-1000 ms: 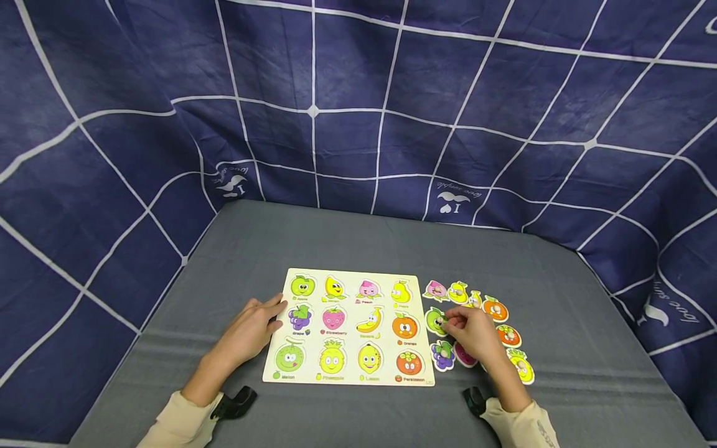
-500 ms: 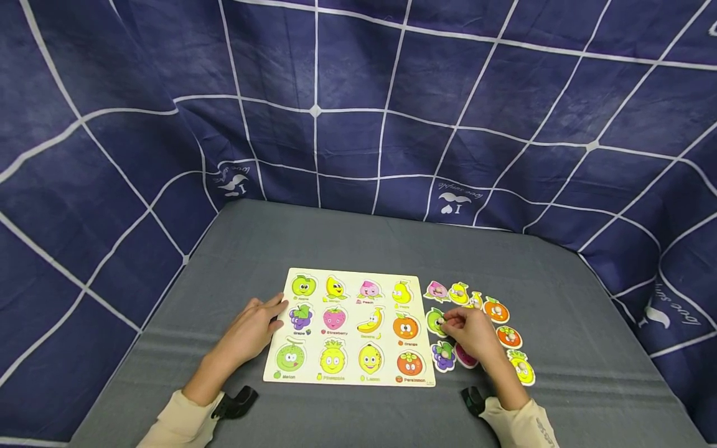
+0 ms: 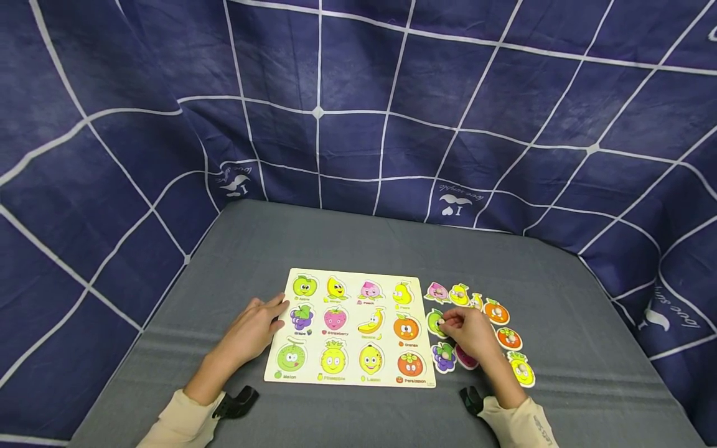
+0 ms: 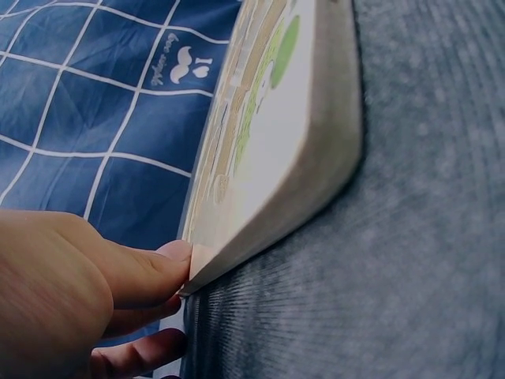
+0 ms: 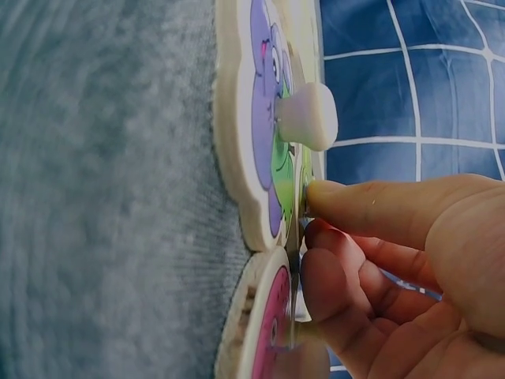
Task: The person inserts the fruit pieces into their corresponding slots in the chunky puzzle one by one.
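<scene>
A cream wooden fruit puzzle board lies flat on the grey cloth, with printed fruits and their names in rows. At its left edge my left hand rests with its fingertips on the board; in the left wrist view the thumb touches the board's corner. Right of the board, my right hand pinches a green round fruit puzzle piece at its middle; the fingers partly cover it. Nearest that hand are a grape puzzle piece, with a pale knob, and a red-pink puzzle piece.
More knobbed pieces lie around the right hand: peach, pear, orange, persimmon and pineapple. A banana-like piece is partly hidden. Behind the grey surface hangs a blue cloth with white lines.
Both hands stay in place, the left at the board's edge and the right on the green puzzle piece. The head view shifts only slightly.
</scene>
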Available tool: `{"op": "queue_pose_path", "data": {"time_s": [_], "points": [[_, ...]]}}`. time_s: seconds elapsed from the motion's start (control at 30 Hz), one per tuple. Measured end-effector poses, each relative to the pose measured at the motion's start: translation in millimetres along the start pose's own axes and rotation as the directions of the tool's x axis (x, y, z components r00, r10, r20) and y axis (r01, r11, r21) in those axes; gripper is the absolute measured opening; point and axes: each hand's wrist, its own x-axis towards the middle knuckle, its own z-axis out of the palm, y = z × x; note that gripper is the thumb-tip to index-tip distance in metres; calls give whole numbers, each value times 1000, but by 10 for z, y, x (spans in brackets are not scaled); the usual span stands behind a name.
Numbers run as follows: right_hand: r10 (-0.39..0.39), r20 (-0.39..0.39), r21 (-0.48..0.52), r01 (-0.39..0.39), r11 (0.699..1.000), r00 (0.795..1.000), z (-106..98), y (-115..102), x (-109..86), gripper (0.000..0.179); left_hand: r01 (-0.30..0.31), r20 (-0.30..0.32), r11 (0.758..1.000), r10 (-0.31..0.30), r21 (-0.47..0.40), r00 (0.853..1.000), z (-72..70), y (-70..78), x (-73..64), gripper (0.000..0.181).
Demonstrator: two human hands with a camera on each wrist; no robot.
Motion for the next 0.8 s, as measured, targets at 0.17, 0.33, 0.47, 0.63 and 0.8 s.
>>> {"op": "queue_pose_path", "data": {"time_s": [0.17, 0.33, 0.47, 0.63, 0.8], "points": [[16, -5, -14, -16, 1000, 1000, 10, -4, 1, 9, 3, 3, 1000, -3, 5, 1000, -1, 4, -6, 41], [21, -6, -32, -22, 999, 1000, 5, -17, 7, 8, -5, 0, 1000, 5, 20, 1000, -4, 6, -6, 41], [19, -7, -39, -19, 999, 1000, 5, -26, 16, 8, 5, 2, 1000, -5, 20, 1000, -6, 7, -5, 41], [2, -18, -45, -3, 999, 1000, 2, -40, 10, 8, 13, 9, 1000, -14, 20, 1000, -6, 10, -4, 40], [-5, -24, -50, 3, 999, 1000, -5, -56, 5, 8, 18, 11, 1000, -18, 22, 1000, -4, 10, -1, 40]]}}
